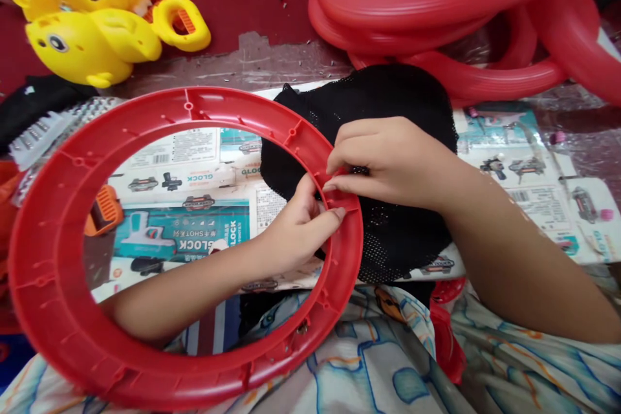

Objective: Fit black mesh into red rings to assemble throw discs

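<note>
Left hand (pixel 303 223) and right hand (pixel 385 158) work close together at the right side of a red ring (pixel 36 239).
The ring stands in front of the person, above printed cardboard (pixel 184 233); the left forearm passes through its opening. The left hand is clamped on the band, thumb on the ribbed face. The right hand's thumb and fingertips draw near each other over the same stretch; whether they pinch anything, I cannot tell. Black mesh cloth (pixel 407 239) lies behind both hands. Yellow toy parts (pixel 97 45) sit far left, thick red hoops (pixel 436 3) far right.
</note>
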Available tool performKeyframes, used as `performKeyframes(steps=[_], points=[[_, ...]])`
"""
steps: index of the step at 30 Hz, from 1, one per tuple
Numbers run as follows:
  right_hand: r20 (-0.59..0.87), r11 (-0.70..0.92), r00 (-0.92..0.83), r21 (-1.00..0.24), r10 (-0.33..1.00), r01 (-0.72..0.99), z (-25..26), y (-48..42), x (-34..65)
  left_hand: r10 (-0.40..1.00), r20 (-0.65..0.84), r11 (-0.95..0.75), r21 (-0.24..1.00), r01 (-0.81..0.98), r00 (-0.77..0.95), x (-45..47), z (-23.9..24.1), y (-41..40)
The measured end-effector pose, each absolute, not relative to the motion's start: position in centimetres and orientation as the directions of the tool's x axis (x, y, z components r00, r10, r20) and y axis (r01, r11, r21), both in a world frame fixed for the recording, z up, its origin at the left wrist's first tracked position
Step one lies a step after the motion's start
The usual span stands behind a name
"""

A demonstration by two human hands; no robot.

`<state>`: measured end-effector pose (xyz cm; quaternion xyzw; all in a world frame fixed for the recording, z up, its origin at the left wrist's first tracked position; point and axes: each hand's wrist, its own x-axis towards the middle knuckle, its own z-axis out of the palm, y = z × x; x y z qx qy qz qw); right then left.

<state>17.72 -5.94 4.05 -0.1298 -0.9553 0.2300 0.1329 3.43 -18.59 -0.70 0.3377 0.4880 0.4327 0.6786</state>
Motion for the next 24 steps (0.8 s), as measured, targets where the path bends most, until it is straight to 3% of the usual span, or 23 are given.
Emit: performKeyframes(steps=[5,12,17,24], points=[[0.099,0.845,-0.912,-0.426,0.398,0.323,4.1,-5.9,17.7,0.88,-0.425,0.45,0.889,-0.082,0.214,2.7,0.2,-18.0],[0.209,0.843,-0.948,-0.529,0.238,0.095,5.1,-6.0,18.4,0.681,-0.534,0.678,0.719,-0.155,0.501,1.8,1.1,-18.5],[0.228,0.822,-0.96,-0.57,0.164,0.005,5.4,-6.0,18.8,0.806,-0.402,0.439,0.898,0.016,0.433,1.5,1.5,-18.9],[0.164,0.756,-0.979,-0.654,0.117,-0.02,5.7,-5.7,18.9,0.815,-0.342,0.352,0.933,0.069,0.467,1.8,1.9,-19.0]])
